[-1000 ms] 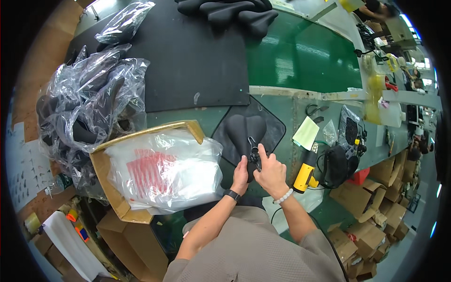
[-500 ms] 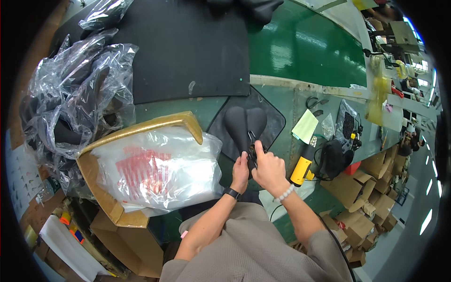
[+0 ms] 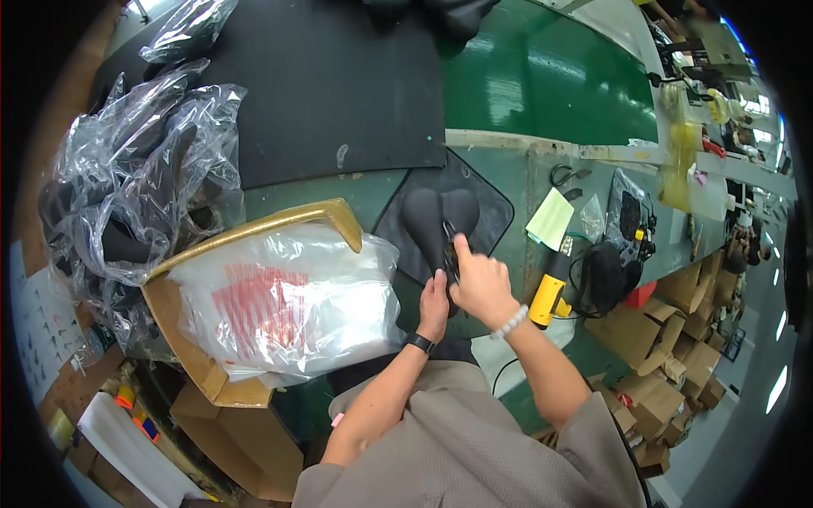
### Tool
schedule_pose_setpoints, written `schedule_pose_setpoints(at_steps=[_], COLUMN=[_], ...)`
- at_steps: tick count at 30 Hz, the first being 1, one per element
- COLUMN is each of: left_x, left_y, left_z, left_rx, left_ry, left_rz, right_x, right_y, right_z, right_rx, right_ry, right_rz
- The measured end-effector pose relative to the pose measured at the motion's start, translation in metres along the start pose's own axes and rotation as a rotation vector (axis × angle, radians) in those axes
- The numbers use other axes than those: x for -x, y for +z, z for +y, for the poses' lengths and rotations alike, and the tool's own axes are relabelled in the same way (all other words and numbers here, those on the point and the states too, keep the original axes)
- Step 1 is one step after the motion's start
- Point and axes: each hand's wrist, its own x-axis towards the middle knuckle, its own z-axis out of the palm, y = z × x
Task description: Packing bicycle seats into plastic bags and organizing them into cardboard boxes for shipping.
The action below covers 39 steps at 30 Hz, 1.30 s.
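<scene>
Since before, right hand (image 3: 481, 284) moved forward on the black saddle (image 3: 430, 222), forefinger stretched; left hand (image 3: 434, 303) grips its half-hidden narrow end.

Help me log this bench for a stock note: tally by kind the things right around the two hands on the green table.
Black bike saddle under the left hand and right hand: 1
Black mat beneath it: 1
Cardboard box holding clear plastic bags: 1
Yellow power tool: 1
Yellow-green paper note: 1
Total: 5
</scene>
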Motion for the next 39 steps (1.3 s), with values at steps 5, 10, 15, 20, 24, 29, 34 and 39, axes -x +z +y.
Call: schedule_pose_setpoints(at_steps=[5, 10, 15, 20, 24, 29, 34, 39], left_x=[0.020, 0.013, 0.002, 0.023, 0.021, 0.023, 0.027, 0.023], left_y=[0.027, 0.014, 0.006, 0.038, 0.022, 0.014, 0.007, 0.000], left_z=[0.040, 0.020, 0.003, 0.043, 0.038, 0.041, 0.039, 0.036], left_rx=[0.166, 0.179, 0.144, 0.196, 0.157, 0.100, 0.052, -0.033], left_ry=[-0.192, -0.125, 0.010, -0.100, -0.101, -0.095, -0.100, -0.071], left_rz=[-0.153, -0.064, -0.029, -0.118, -0.109, -0.119, -0.114, -0.078], right_x=[-0.049, -0.001, 0.008, -0.046, -0.032, -0.015, -0.045, -0.086], right_y=[0.011, 0.004, 0.012, 0.004, -0.005, 0.035, 0.095, 0.099], right_z=[0.022, 0.002, 0.001, 0.019, 0.053, 0.108, 0.076, 0.065], right_rx=[-0.009, -0.047, -0.160, -0.125, -0.353, -0.035, -0.573, -0.739], right_ry=[0.059, 0.044, 0.103, 0.129, 0.158, 0.297, 0.175, 0.368], right_rz=[0.077, 0.066, 0.039, 0.077, 0.127, 0.455, 0.591, 0.431])
